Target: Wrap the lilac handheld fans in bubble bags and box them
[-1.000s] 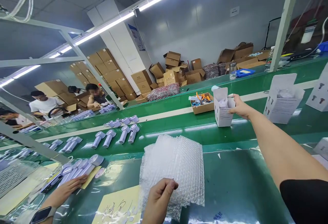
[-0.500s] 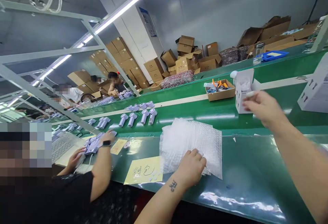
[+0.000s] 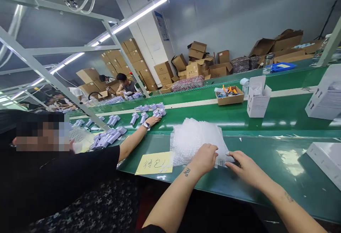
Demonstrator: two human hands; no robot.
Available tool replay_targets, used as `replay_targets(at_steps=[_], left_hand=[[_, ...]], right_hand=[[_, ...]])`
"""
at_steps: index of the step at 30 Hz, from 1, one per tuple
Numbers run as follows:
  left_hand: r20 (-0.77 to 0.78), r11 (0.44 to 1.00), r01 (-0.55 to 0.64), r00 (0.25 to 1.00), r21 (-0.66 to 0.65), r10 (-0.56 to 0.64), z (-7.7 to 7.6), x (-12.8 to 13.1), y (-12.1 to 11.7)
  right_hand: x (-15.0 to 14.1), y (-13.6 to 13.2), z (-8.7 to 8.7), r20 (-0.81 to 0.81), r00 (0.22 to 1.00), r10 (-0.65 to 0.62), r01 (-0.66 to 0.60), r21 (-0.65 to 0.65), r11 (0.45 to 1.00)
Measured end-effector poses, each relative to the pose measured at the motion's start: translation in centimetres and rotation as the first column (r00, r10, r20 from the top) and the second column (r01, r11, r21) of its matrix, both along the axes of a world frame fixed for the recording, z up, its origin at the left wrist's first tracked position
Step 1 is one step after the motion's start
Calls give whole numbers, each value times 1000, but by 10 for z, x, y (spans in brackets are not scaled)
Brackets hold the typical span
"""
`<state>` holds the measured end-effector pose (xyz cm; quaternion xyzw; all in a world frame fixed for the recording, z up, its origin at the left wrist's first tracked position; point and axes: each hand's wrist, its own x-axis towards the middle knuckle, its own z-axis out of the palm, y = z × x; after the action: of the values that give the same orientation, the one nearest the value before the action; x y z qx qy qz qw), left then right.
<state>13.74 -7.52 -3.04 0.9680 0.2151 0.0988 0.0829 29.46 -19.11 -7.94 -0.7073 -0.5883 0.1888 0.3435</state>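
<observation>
A stack of clear bubble wrap bags (image 3: pixel 193 137) lies fanned out on the bench in front of me. My left hand (image 3: pixel 204 158) rests on the near right part of the stack, its fingers slightly bent and its thumb apart from them. At the right corner of the bags is my right hand (image 3: pixel 245 169). Its thumb and forefinger are spread around that corner, not closed on it. A yellow paper sign (image 3: pixel 154 163) with handwriting lies left of the bags, its edge against them.
On the green belt stand an open white box (image 3: pixel 258 101), a cardboard tray (image 3: pixel 230 99) of small parts and another white box (image 3: pixel 323 98). A white carton (image 3: pixel 326 160) lies at right. Left, a co-worker's hand (image 3: pixel 153 120) touches pale purple handheld devices (image 3: pixel 109 137).
My right hand has come from the open white box to the corner of the bags. My left hand stays on the stack. The co-worker's arm now reaches out to the belt.
</observation>
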Motion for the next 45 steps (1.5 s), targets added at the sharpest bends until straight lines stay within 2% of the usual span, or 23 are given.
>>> replay_targets(at_steps=[4,6,8,9,10,12,13,14,15,16,17,19,20,22,24,26,29,31,33,36,40,43,45], left_hand=[[-164,991,38,986,130,-16,-13,-4,-3],[-103,988,-4,995,155,20,-12,-6,-7],[64,991,-39,997,131,30,-7,-6,-13],[157,994,-52,987,95,36,-4,-5,-17],[242,997,-65,969,46,52,-2,-4,-22],[353,994,-88,930,-71,107,1,0,-31],[375,987,-96,917,-128,138,1,2,-35],[380,979,-99,911,-178,161,-1,4,-37],[375,971,-99,910,-218,177,-2,6,-38],[370,963,-107,908,-248,196,-4,7,-37],[370,956,-126,902,-266,222,-6,8,-36],[387,952,-183,882,-243,269,-7,9,-33],[394,960,-196,881,-197,261,-7,10,-31],[353,992,-113,928,-47,123,-6,13,-31],[231,992,70,968,108,-94,-6,16,-34],[147,967,153,972,205,-185,-6,17,-35],[220,969,13,973,246,-69,-8,14,-28],[283,971,-73,959,226,6,-8,12,-22],[311,973,-97,950,208,28,-9,14,-20],[275,980,-53,961,190,-2,-11,19,-25],[203,993,-10,979,114,-14,-18,21,-33],[245,1000,-21,970,17,16,-21,12,-32],[292,999,-48,955,-1,47,-16,2,-23]], right_hand=[[-1,-8,1,34,999,-22,23,-12,1000],[-1,-11,3,-53,993,-107,106,-18,994],[-3,-14,5,-285,927,-242,244,-28,969],[-6,-15,7,-448,846,-289,304,-41,952],[-9,-16,10,-619,729,-292,330,-57,942],[-15,-16,16,-879,447,-167,293,-33,956],[-18,-15,19,-939,332,-88,271,6,963],[-20,-14,21,-965,262,-32,267,40,963],[-20,-13,22,-971,237,-13,287,57,956],[-20,-12,21,-966,257,-32,329,57,942],[-19,-11,18,-943,321,-87,381,44,923],[-17,-9,10,-800,544,-253,456,29,889],[-16,-9,6,-666,670,-327,477,50,878],[-14,-8,0,-344,857,-385,457,160,875],[-10,-7,-2,-129,929,-346,369,278,887],[-3,-7,-1,-70,936,-344,349,304,886],[9,-10,2,-111,896,-429,442,150,884],[12,-13,2,-133,892,-432,444,71,893],[9,-14,1,-137,885,-446,456,48,889],[3,-13,-2,-117,879,-463,465,-10,885],[6,-12,-8,-52,916,-397,390,-109,914],[15,-18,-15,13,921,-389,386,-151,910],[20,-23,-20,43,928,-371,372,-176,911]])
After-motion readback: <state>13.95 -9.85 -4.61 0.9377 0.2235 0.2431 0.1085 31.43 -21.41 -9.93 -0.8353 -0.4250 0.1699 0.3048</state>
